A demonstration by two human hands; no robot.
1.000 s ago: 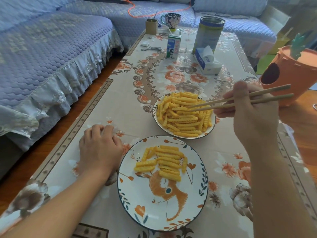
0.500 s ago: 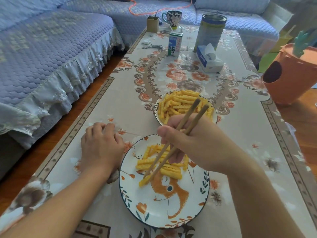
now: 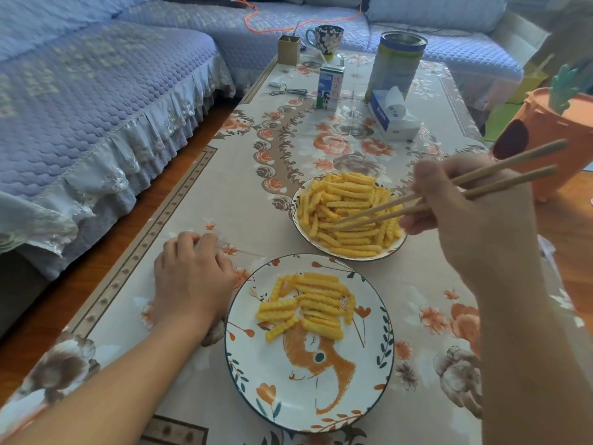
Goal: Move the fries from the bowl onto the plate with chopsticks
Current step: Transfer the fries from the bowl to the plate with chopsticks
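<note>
A: The right hand (image 3: 475, 216) is reaching over the bowl (image 3: 296, 220), its fingers (image 3: 426, 178) wrapping the chopsticks (image 3: 378, 210); the tips are dipping into the fries (image 3: 349, 200), lying almost together, and I am not seeing a fry pinched yet.

B: My advice: be spreading the tips a little, taking one loose fry on top of the heap across its middle, squeezing gently, since these crinkled sticks look brittle.

A: The left hand (image 3: 192, 277) is resting on the table (image 3: 205, 194) beside the plate (image 3: 308, 399), fingers curled, gripping nothing.

B: Counting now: one bowl, one plate, two chopsticks. The plate is carrying roughly fifteen fries; those in the bowl are too many to count.
</note>
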